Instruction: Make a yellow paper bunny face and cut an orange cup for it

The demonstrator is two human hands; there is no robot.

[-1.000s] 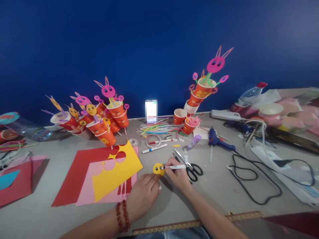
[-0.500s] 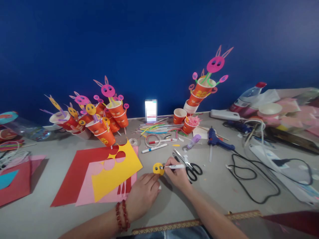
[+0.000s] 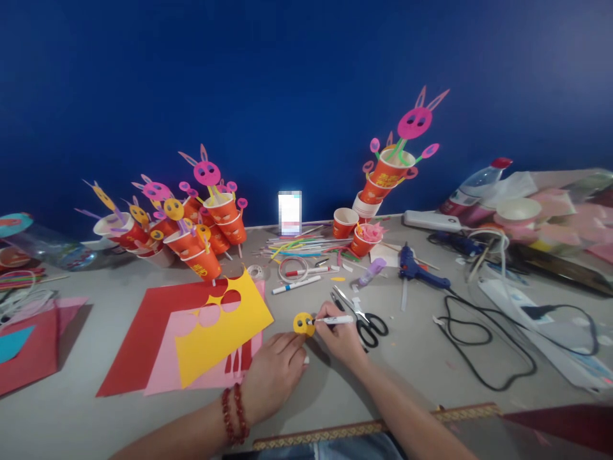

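Note:
A small yellow paper disc (image 3: 301,321) with two dark-and-white eyes lies on the grey table. My left hand (image 3: 276,374), with red bead bracelets at the wrist, holds its lower edge down with fingers close together. A small white piece (image 3: 306,360) pokes out beside that thumb; what it is stays unclear. In my right hand (image 3: 338,335) is a white marker (image 3: 339,320), gripped in a pinch, its dark tip at the right eye of the disc. Just right of this hand lie black-handled scissors (image 3: 368,326), blades parted.
Left are yellow card with round cutouts (image 3: 225,338), pink and red sheets (image 3: 129,345). Behind stand decorated paper cups (image 3: 225,214), a lit phone (image 3: 290,214), loose pipe cleaners (image 3: 306,245) and a capped marker (image 3: 297,285). Right: blue glue gun (image 3: 421,271), black cable (image 3: 479,377), power strip (image 3: 550,345).
The marker tip stays at the disc's right eye, with only a very slight shift. Both hands hold their places, and nothing is picked up or put down.

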